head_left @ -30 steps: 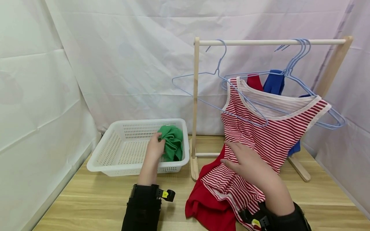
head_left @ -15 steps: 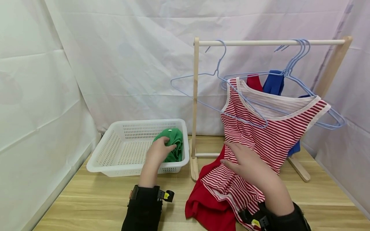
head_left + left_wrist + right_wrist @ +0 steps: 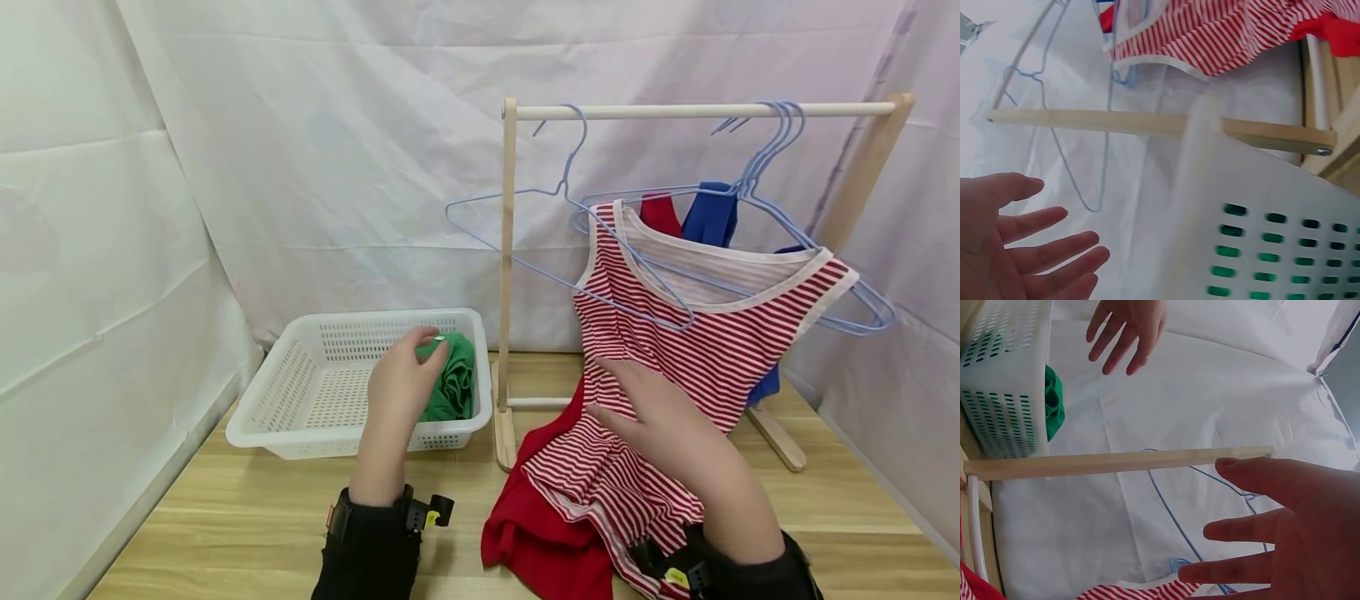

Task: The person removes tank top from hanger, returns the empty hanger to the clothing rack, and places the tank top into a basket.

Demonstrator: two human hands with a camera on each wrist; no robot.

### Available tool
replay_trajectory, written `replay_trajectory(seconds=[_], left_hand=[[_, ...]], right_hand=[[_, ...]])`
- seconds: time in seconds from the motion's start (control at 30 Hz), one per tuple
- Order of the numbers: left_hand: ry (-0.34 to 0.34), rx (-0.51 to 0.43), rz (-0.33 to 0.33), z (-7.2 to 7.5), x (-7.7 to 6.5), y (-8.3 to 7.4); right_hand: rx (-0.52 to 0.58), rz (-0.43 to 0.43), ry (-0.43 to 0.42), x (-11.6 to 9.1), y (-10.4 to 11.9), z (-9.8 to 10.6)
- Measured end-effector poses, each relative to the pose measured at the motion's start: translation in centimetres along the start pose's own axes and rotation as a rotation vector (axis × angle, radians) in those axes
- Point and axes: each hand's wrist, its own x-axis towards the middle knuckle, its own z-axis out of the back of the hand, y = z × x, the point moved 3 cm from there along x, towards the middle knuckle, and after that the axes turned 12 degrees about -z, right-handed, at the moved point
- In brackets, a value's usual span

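Crumpled green cloth (image 3: 450,383) lies at the right end of the white perforated plastic basket (image 3: 300,438), which stands toward the back left corner of the light wooden desk (image 3: 225,517). One small white label (image 3: 439,337) shows on its upper part. The left hand (image 3: 396,387) is above the basket; the right wrist view shows it in the air, apart from cloth and rim, its fingers spread and holding nothing. The right hand (image 3: 663,417) holds nothing either: its fingers are stretched apart, in front of the red-and-white striped sleeveless garment (image 3: 697,350). Whether it touches this fabric, I cannot tell. Red cloth (image 3: 547,542) spreads under the garment's hem toward the front edge of the desk. One bare light blue wire hanger (image 3: 564,178) hangs near the left end of the white rail (image 3: 660,111).

I judge that the step in hand is the handling of the green cloth, which is not yet taken out of the basket. Next move, in my opinion, calls for a firm pinch on one clear edge, perhaps near the label, because the folds hide its shape. It should be raised over the rim without catching, and the right hand is free to help.
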Motion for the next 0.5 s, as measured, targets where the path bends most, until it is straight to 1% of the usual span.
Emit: replay_trajectory(seconds=[0.1, 0.23, 0.4, 0.5], left_hand=[[-0.045, -0.011, -0.033, 1.0, -0.3, -1.0], [-0.115, -0.018, -0.078, 2.2, -0.9, -2.0], [-0.201, -0.048, -0.123, 3.2, -1.6, -2.7], [-0.230, -0.068, -0.134, 3.5, -1.9, -2.9]], right_hand=[[-0.003, -0.005, -0.050, -0.3, -0.3, 0.8], [0.014, -0.002, -0.139, -0.8, -0.6, 2.1], [0.035, -0.005, -0.232, -1.4, -1.0, 3.7], [0.029, -0.004, -0.283, -1.8, -1.2, 4.5]])
